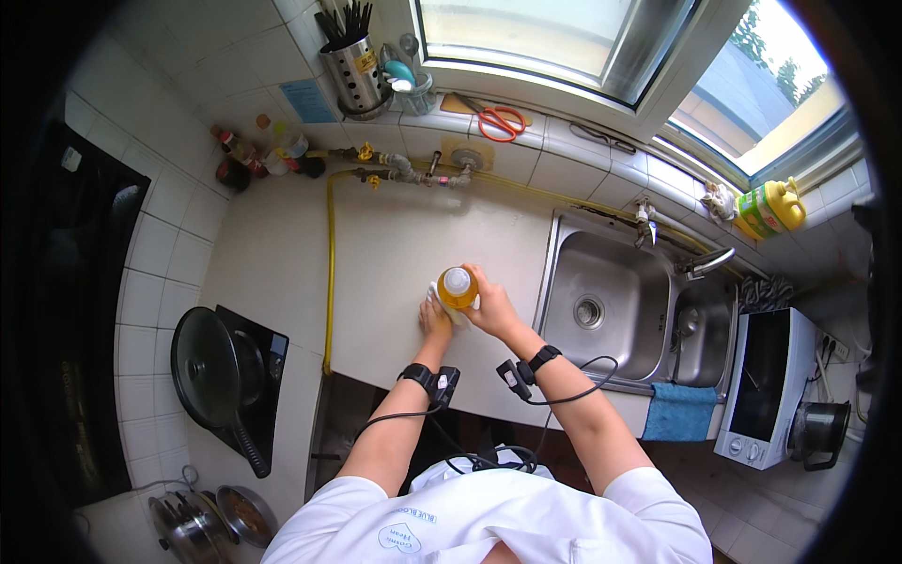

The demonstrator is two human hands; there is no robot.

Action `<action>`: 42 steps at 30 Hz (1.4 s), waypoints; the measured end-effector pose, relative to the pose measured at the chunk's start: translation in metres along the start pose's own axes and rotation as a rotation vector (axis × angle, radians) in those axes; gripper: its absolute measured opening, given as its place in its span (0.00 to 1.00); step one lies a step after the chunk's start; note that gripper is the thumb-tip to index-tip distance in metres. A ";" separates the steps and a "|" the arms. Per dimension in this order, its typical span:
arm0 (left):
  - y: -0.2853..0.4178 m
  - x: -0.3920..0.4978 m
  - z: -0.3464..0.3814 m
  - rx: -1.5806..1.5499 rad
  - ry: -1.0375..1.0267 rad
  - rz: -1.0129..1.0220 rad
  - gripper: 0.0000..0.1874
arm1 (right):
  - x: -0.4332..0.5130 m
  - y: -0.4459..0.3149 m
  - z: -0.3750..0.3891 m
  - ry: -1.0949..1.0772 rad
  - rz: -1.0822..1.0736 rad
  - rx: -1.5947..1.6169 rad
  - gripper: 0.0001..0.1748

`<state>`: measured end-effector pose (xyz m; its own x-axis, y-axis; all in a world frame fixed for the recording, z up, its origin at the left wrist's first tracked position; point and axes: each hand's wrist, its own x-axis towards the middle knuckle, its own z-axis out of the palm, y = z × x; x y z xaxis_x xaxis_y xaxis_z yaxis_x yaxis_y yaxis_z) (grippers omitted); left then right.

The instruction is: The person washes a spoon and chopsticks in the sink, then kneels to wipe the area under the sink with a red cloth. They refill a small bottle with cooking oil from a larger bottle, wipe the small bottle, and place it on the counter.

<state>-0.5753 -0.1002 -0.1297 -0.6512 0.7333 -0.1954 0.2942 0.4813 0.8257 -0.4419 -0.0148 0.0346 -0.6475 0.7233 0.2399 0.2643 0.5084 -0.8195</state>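
My right hand [492, 302] is wrapped around a bottle of yellow-orange liquid [451, 295] with a pale cap, seen almost from straight above. Just left of it, my left hand [435, 319] presses a white cloth or paper [433, 290] close against the bottle's lower side. The bottle hides much of the cloth, and part of it shows beneath, between the hands. Both hands are over the pale countertop [394, 247], left of the sink. Whether the bottle rests on the counter cannot be told from this angle.
A double steel sink [613, 303] lies to the right, with a blue towel [680, 411] over its front edge and a microwave [764, 388] beyond. A yellow gas pipe [330, 275] crosses the counter at left, near a lidded pan [206, 366]. Red-handled scissors [502, 123] lie on the windowsill.
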 end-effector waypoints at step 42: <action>0.134 -0.010 -0.059 -0.140 0.103 0.435 0.27 | -0.058 -0.066 -0.025 -0.040 -0.046 -0.200 0.32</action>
<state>-0.5708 -0.0712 0.0137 -0.5562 0.7979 0.2324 0.4630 0.0652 0.8840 -0.4040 -0.0790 0.0881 -0.6888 0.6803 0.2504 0.3681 0.6258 -0.6877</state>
